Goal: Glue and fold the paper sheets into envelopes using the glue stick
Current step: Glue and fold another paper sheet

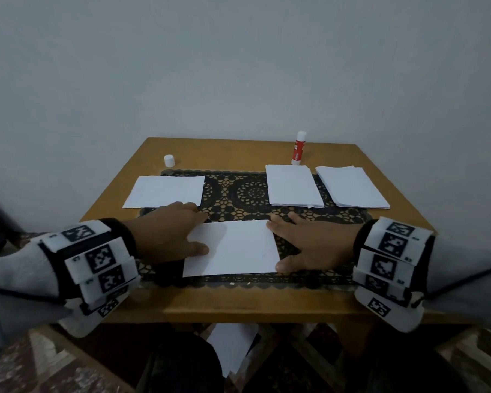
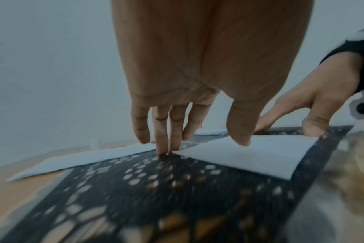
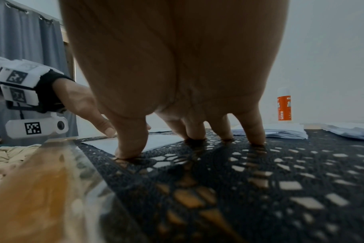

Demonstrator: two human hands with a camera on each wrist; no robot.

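Two fingertips behind sheet

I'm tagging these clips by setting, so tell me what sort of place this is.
Probably a room in a home, not a workshop: a small wooden table against a bare wall, a black lace table mat on it, and a grey curtain to one side.

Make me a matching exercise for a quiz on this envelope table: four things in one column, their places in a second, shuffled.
Things:
1. glue stick
2. white cap
3. single sheet
4. left hand

Places:
A. between the two hands, on the black lace mat
B. standing upright at the table's far right
C. thumb resting on the sheet's left edge
D. alone at the table's far left

Pairs: 1-B, 2-D, 3-A, 4-C
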